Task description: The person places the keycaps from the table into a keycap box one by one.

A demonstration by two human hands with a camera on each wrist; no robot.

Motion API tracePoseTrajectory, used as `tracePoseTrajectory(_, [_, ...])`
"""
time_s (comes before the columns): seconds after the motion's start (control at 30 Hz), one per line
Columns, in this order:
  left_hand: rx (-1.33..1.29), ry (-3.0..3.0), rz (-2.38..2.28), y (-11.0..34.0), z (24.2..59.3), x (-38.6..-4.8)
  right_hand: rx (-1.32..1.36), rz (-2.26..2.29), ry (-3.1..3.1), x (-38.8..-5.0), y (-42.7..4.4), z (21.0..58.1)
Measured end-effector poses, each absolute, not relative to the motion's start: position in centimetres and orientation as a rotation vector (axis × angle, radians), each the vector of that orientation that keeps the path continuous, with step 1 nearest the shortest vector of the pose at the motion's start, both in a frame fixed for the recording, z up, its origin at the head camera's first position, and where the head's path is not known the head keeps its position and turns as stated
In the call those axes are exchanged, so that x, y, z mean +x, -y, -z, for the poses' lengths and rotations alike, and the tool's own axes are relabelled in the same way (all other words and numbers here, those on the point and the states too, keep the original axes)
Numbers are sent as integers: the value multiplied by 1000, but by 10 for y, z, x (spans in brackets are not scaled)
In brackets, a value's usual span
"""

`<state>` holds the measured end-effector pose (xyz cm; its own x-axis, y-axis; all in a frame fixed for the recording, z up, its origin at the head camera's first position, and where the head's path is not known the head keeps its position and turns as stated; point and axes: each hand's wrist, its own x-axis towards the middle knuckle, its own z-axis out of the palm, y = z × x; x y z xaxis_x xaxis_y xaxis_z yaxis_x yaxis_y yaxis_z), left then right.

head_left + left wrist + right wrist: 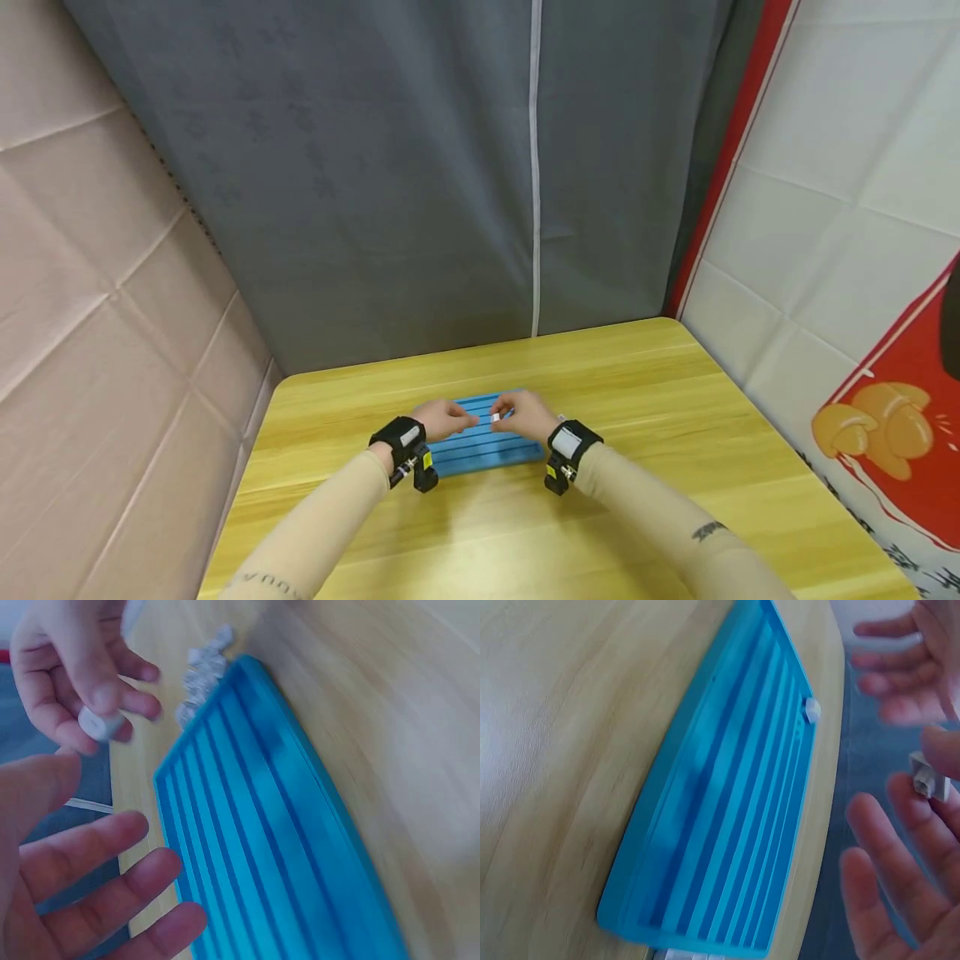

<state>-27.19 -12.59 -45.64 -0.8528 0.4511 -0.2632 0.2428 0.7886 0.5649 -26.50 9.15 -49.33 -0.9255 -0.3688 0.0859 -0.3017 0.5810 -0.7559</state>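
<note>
A blue ridged tray [480,457] lies on the wooden table under both hands. The right hand [525,415] pinches a small white keycap-like piece [930,780] between thumb and finger, above the tray's far part; its underside with a stem shows in the right wrist view. Facing it, the left hand [442,418] is held over the tray's left side with fingers apart and nothing in them, close to the right hand's fingertips. Another small white piece [812,710] sits at the tray's edge.
Several small whitish pieces [202,675] lie in a cluster beside one short end of the tray. The wooden table [600,367] meets a grey curtain [375,208] at the back, with quilted pale walls left and right.
</note>
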Motion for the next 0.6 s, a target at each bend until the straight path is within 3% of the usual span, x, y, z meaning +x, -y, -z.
tracePoseTrajectory(0.6, [288,-2404,-1168,117,458,-267,-694,1089,-2985,-252,-60,494])
